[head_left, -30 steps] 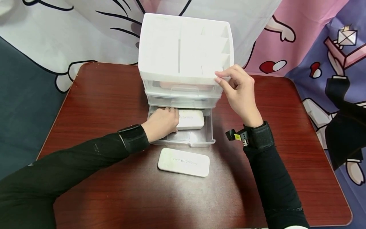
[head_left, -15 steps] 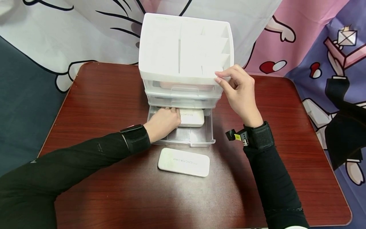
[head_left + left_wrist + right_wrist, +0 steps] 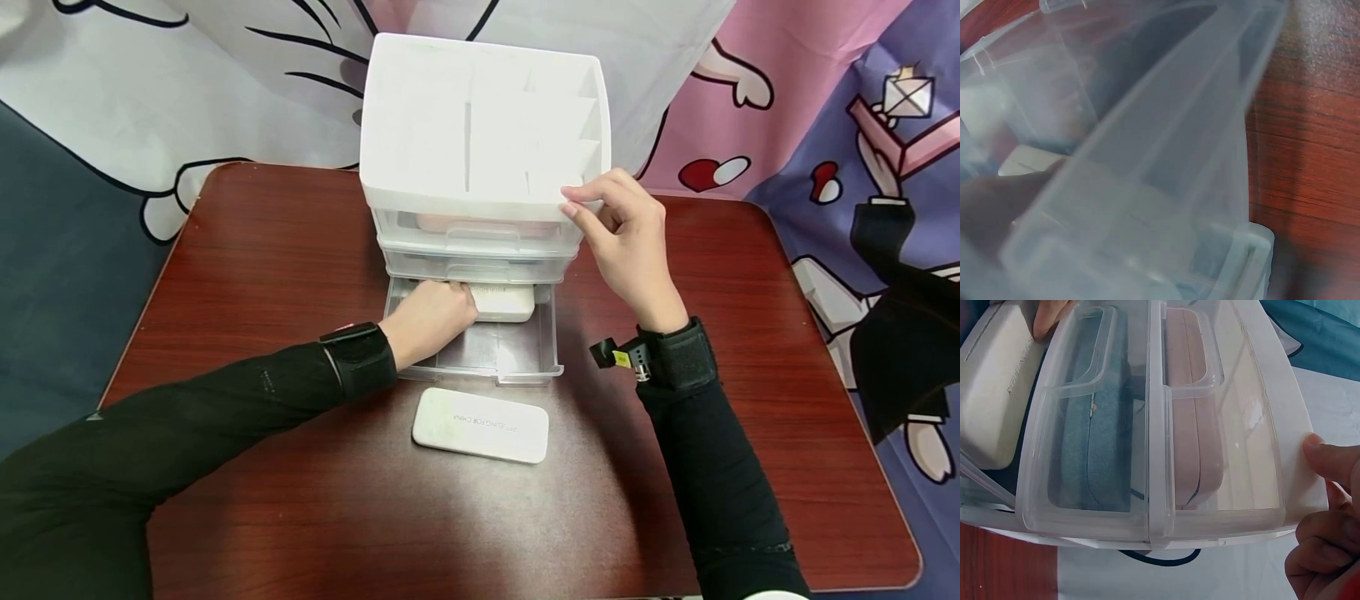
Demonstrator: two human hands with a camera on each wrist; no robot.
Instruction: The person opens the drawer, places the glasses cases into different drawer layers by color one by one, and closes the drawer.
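A white plastic drawer unit [image 3: 420, 125] stands at the table's back, its clear bottom drawer [image 3: 517, 354] pulled out. Inside that drawer lies a white glasses case [image 3: 506, 303] with printed lettering, partly under the drawer above. My left hand [image 3: 433, 317] reaches into the drawer and grips the case's left end with bent fingers; the fingertips are mostly hidden. With thumb and forefinger, my right hand [image 3: 626, 242] pinches the front right corner of the unit's top. A second white glasses case [image 3: 480, 425] lies on the table before the drawer.
Through the closed upper drawers, the right wrist view shows a blue case [image 3: 1091, 437] and a pink case [image 3: 1194, 444]. The brown wooden table [image 3: 262, 225] extends to both sides. A patterned cloth [image 3: 225, 83] hangs behind it.
My left hand has slid the glasses case deeper into the bottom drawer, toward the back, so less of it shows. My right hand has stayed on the unit's corner.
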